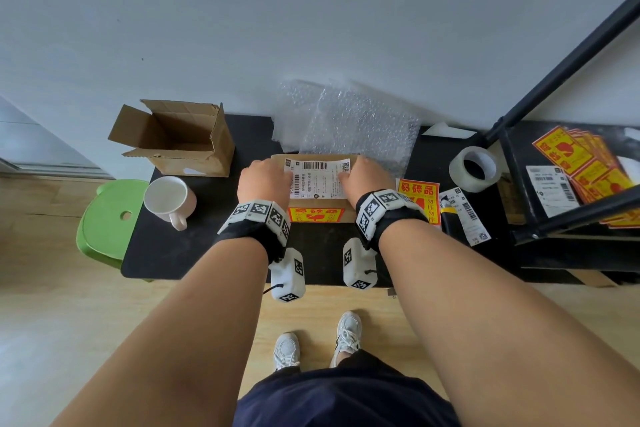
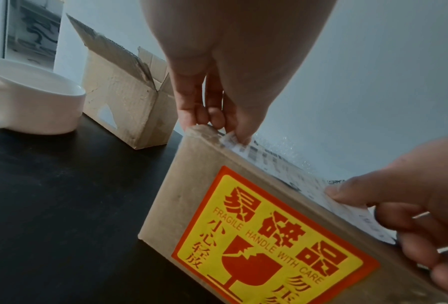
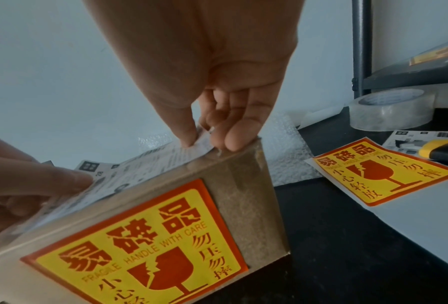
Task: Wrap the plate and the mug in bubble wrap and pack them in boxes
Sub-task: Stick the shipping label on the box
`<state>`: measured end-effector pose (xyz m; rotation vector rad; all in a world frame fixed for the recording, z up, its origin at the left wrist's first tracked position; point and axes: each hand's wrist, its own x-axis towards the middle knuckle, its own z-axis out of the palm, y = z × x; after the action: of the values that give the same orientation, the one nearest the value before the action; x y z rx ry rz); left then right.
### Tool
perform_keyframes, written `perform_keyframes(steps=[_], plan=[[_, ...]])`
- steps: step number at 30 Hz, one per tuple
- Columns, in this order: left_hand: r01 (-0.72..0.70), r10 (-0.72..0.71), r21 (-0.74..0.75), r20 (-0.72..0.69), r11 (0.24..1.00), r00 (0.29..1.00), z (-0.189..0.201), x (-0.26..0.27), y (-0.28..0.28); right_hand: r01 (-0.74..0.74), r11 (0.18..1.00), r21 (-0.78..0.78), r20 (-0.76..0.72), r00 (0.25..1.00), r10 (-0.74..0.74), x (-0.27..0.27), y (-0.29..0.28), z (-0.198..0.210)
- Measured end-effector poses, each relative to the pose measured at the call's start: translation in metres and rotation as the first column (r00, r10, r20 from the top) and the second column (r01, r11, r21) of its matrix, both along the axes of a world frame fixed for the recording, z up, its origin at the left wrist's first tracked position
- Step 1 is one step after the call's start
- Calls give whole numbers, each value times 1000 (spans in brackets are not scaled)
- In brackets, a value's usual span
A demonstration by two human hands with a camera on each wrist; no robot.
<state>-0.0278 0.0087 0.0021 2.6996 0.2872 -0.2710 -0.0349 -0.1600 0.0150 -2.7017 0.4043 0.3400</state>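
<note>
Sealed box (image 1: 313, 215) near bench (image 1: 207, 253) edge, fragile sticker (image 2: 269, 236) on its front. Left hand (image 1: 265, 178) and right hand (image 1: 367, 177) apart, each pinching an end of the shipping label (image 1: 320, 178) onto the top. Mug (image 1: 169, 199) at left, unwrapped: rigid, brittle, likely slick; grip the body, not the handle. Open box (image 1: 180, 139) and bubble wrap (image 1: 353, 121) behind. Plate not visible.

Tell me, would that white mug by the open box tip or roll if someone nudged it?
Probably not. The mug stands upright on the black table and looks wide and squat, so it should slide. It looks ceramic, so likely fragile; its handle would stop rolling.
</note>
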Motion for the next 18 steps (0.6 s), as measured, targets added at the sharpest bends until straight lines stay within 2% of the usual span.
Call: perform_keyframes(steps=[3, 7, 10, 12, 15, 18], plan=[[-28, 28, -25, -14, 999, 1000, 2, -1, 3, 61, 996, 61, -1, 998, -61, -3, -2, 2], [-97, 103, -100, 53, 990, 993, 8, -5, 7, 130, 987, 94, 36, 990, -133, -4, -1, 2], [21, -6, -88, 174, 996, 985, 11, -11, 4, 120, 986, 112, 92, 987, -131, -9, -4, 5], [135, -121, -42, 254, 990, 960, 9, -17, 1, 25, 999, 45, 198, 980, -34, -15, -5, 6], [325, -321, 39, 306, 945, 897, 2, -23, -4, -203, 976, -77, 328, 919, 217, -20, -2, 1], [439, -453, 112, 201, 891, 868, -7, -27, -6, -385, 915, -121, 269, 874, 404, -23, 6, -4]])
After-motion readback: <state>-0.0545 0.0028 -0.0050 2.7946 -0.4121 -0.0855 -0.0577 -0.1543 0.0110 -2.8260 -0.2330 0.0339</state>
